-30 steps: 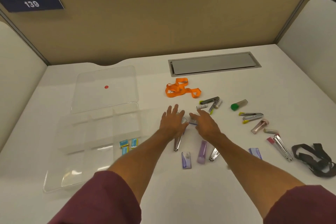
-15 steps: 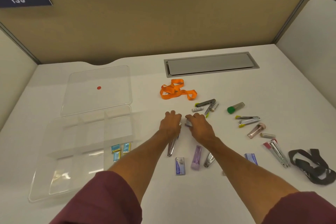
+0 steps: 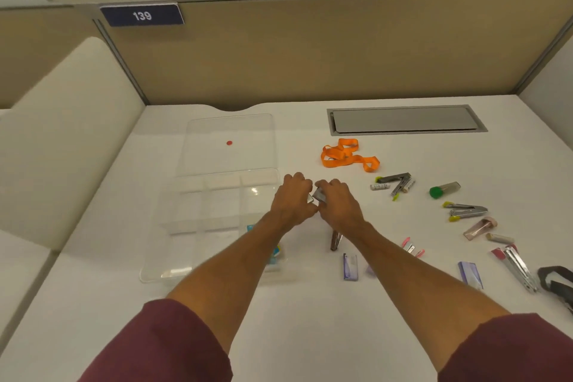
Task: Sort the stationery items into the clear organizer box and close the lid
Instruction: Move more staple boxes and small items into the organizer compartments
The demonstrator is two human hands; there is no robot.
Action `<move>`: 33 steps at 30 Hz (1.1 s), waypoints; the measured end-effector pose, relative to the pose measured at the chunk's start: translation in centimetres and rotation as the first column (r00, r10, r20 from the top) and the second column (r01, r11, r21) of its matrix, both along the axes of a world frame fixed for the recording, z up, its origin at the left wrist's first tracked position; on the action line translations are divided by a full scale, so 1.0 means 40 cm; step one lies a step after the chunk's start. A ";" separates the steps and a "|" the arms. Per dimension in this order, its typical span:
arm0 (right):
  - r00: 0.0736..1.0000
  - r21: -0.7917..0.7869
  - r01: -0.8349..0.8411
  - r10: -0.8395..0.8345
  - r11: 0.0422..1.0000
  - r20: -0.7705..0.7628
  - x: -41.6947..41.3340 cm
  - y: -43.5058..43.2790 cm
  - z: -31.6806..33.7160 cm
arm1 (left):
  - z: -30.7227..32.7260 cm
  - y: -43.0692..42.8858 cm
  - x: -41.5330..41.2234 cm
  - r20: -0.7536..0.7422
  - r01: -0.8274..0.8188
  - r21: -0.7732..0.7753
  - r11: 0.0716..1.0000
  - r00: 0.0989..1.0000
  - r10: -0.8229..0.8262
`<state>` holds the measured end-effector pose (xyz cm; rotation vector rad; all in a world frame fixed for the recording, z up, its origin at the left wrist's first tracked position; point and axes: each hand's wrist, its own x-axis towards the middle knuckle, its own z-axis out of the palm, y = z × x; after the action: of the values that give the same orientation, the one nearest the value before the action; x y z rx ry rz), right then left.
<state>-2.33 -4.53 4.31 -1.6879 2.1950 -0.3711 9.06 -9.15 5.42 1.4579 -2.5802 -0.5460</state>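
The clear organizer box lies open on the left of the white desk, its lid flat behind it with a red dot. Small blue items sit in a near compartment, partly hidden by my left arm. My left hand and my right hand meet just right of the box, both closed around a small silver metal piece. Below them lie a silver stapler, a purple staple box and a second purple box.
To the right lie an orange lanyard, small staplers, a green-capped item, a yellow-tipped stapler, a pink stapler, a red-handled stapler and a dark strap. A grey cable hatch sits at the back.
Both hands have closed together over the small silver piece and shifted slightly left toward the box. The head camera has turned, so the desk now sits further right in view.
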 end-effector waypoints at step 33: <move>0.933 -0.056 -0.359 0.360 0.932 0.014 0.464 0.013 -0.019 | -0.070 0.177 0.494 -0.185 -0.413 0.107 0.905 0.886 0.426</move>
<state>16.25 -4.03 3.56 -2.0519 1.8180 -0.3503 28.82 -2.09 2.64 1.8055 -2.0209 -0.6773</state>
